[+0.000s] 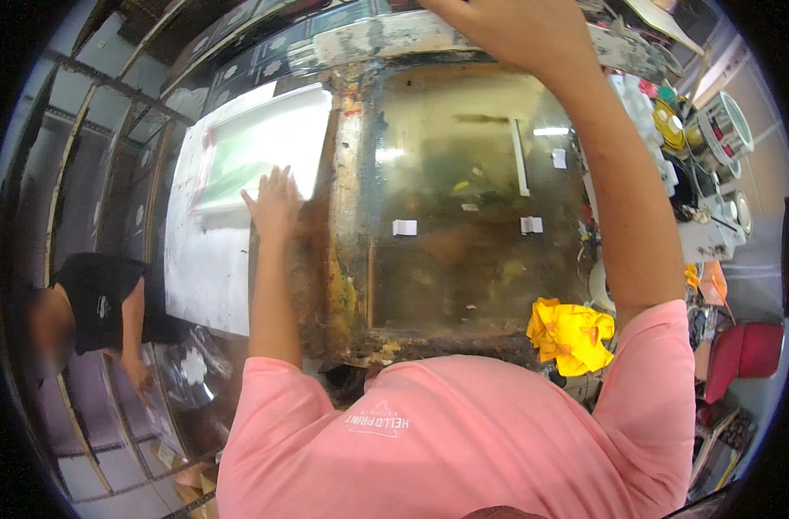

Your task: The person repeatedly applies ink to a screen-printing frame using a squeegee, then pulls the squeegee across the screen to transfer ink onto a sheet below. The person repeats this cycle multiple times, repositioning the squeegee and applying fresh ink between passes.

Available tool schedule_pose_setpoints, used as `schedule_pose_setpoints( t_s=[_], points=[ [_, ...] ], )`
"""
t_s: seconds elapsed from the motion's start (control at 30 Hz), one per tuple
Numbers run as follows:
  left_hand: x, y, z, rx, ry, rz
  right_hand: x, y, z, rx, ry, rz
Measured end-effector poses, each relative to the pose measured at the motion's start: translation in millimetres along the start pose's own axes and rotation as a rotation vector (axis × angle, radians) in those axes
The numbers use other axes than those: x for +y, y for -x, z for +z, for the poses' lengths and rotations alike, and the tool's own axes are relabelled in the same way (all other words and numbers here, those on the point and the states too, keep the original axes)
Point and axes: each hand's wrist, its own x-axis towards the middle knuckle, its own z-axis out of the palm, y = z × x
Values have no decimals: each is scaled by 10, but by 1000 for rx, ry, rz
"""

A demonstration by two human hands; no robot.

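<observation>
White framed panel [265, 156] looked washed out, overexposed. Bright glare streaked the glossy tabletop [446, 298]. Left side ran dimmer; metal bars [76, 130] bowed toward the black fisheye rim.

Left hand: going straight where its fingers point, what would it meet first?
Probably the white panel with the green patch: the left hand reaches over its near edge, though contact looks unclear.

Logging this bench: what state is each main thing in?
Left hand: open, spread, at the pale sheet's edge
Right hand: partly cut off; grip unclear
Pale sheet: flat
White sheet beneath: flat
Yellow cloth: crumpled
Glossy panel: smudged
White strip: straight
</observation>
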Motion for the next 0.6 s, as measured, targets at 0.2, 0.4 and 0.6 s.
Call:
schedule_pose_setpoints(
  t_s=[0.2, 0.4, 0.6],
  points=[
    [293, -120, -446, 247, 231, 129, 46, 64, 36, -11, -42, -15],
    [1682, 375, -309, 28, 483, 447, 18, 55, 55, 1, -17, -3],
    [2634, 908, 36, -115, 299, 597, -31, 114, -4, -58, -45, -7]
  ],
)
